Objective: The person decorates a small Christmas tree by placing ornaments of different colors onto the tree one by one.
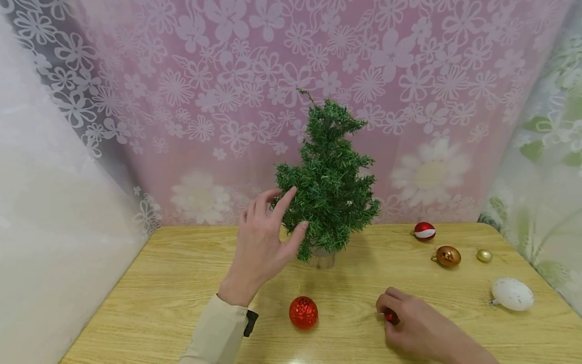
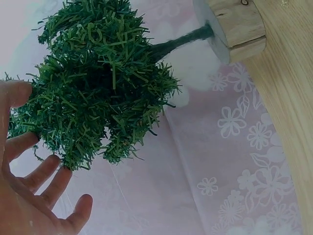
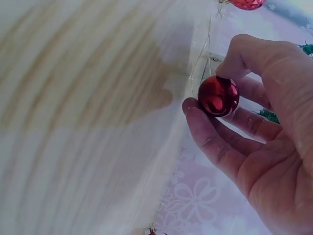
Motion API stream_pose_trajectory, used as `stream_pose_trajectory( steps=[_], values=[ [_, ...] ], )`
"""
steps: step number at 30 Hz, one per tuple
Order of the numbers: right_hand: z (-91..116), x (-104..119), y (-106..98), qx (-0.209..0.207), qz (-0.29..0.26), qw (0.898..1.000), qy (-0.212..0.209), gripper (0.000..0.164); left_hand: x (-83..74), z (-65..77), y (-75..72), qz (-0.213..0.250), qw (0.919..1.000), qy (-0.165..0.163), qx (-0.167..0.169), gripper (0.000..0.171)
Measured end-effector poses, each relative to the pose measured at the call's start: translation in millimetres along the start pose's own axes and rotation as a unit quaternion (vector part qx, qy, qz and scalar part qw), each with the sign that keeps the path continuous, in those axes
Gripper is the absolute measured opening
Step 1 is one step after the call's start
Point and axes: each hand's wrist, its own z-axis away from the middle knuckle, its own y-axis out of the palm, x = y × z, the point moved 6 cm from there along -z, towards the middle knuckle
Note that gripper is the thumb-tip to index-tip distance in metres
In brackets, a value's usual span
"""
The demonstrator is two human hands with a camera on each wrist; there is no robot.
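The right hand (image 1: 416,323) pinches a small red ball (image 3: 218,98) between thumb and fingers, its thin thread (image 3: 191,77) hanging free, low over the table (image 1: 159,298). Beyond that hand and to its left stands the tree (image 1: 329,187), its long axis upright. The left hand (image 1: 263,237) is much the nearer: wide, holding nothing, its fingertips at the tree's left-side branches, though whether they press cannot be told. Left of the right hand lies a big red ball (image 1: 303,313); straight beyond it, a striped ball (image 1: 425,231); beyond and rightward, a brown ball (image 1: 448,257) and a gold ball (image 1: 484,256); to its right, a white ball (image 1: 513,294). Counted: one tree, six balls, one held and five on the table.
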Motion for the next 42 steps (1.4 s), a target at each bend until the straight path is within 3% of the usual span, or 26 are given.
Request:
stream_pose_trajectory(
  steps=[7,17,22,24,25,32,42],
  values=[
    [0.2,-2.8,-8.2,-0.029,-0.012,0.999,-0.023,0.032,4.6,3.0,1.9,0.011,0.9999,-0.013,0.004,0.059],
    [3.0,1.2,-25.3,-0.120,0.005,0.989,-0.089,0.046,6.5,5.4,2.2,0.014,0.9997,-0.018,0.006,0.059],
    [3.3,2.0,-31.5,-0.160,0.008,0.980,-0.118,0.004,7.2,5.7,2.5,0.016,0.9997,-0.018,0.007,0.059],
    [3.4,1.4,-33.5,-0.168,0.003,0.978,-0.123,0.026,7.5,5.7,2.5,0.017,0.9997,-0.017,0.005,0.059],
    [3.6,1.2,-34.6,-0.172,0.001,0.977,-0.124,0.029,7.6,5.8,2.5,0.017,0.9997,-0.017,0.005,0.059],
    [3.5,1.8,-44.0,-0.199,0.003,0.970,-0.141,0.032,8.4,6.7,2.3,0.014,0.9997,-0.017,0.005,0.059],
    [4.4,5.9,-58.7,-0.214,0.026,0.968,-0.127,0.031,8.0,7.3,2.3,0.011,0.9997,-0.018,0.008,0.059]
  ],
)
